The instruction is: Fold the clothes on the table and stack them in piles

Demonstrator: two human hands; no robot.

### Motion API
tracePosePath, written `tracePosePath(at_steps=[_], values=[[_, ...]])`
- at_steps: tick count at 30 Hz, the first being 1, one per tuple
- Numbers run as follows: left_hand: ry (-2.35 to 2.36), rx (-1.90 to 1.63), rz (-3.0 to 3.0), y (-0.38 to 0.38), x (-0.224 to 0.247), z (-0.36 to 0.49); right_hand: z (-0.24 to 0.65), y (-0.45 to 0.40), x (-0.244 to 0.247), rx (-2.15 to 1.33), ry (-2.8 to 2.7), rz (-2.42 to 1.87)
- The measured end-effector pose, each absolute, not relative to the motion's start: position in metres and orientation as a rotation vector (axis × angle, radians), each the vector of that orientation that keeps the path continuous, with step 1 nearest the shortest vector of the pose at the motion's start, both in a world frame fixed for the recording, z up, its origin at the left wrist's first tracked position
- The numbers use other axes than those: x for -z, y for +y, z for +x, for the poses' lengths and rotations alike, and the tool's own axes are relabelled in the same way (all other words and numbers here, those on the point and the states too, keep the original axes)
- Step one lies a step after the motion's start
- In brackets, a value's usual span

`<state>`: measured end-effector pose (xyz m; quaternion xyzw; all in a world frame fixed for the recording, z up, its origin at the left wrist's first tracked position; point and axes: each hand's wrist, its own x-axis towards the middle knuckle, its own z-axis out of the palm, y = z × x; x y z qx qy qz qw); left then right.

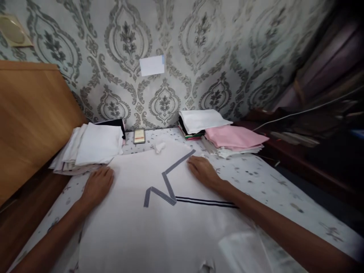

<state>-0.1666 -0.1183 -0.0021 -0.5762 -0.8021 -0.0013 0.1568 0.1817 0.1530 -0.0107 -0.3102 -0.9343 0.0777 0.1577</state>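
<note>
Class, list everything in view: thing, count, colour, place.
Wallpaper: 1, grey, behind
Paper: 1, white, on wallpaper
Wall plate: 1, cream, upper left
Wooden panel: 1, brown, left
Patterned sheet: 1, white, centre
Garment: 1, white, striped, on sheet
Folded stack: 1, mostly white, left
White-topped stack: 1, white over mixed, right rear
Pink-topped stack: 1, pink over whitish, right
Small labelled item: 1, cream, rear centre
Cord: 1, white, right
Blurred items: uncountable, dark, right
Left hand: 1, bare, garment's left
Right hand: 1, bare, garment's right
Forearms: 2, bare, foreground

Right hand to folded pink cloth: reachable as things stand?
Likely yes: the right hand is close, at the edge of the striped white garment; the pink cloth tops its stack, nothing visibly between.
</note>
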Motion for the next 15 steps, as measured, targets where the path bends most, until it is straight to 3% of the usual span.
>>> tracePosePath(at_steps=[5,10,15], values=[[-2.132,-0.144,-1.73,-0.062,-0.017,-0.16,0.115,0.194,-0.019,-0.387,-2.624,-1.069],[-2.263,-0.285,-1.773,-0.024,-0.023,-0.172,0.05,0.239,-0.028,-0.614,-2.664,-1.042],[-2.36,-0.31,-1.77,-0.016,-0.025,-0.182,0.017,0.266,-0.028,-0.977,-2.574,-1.28]])
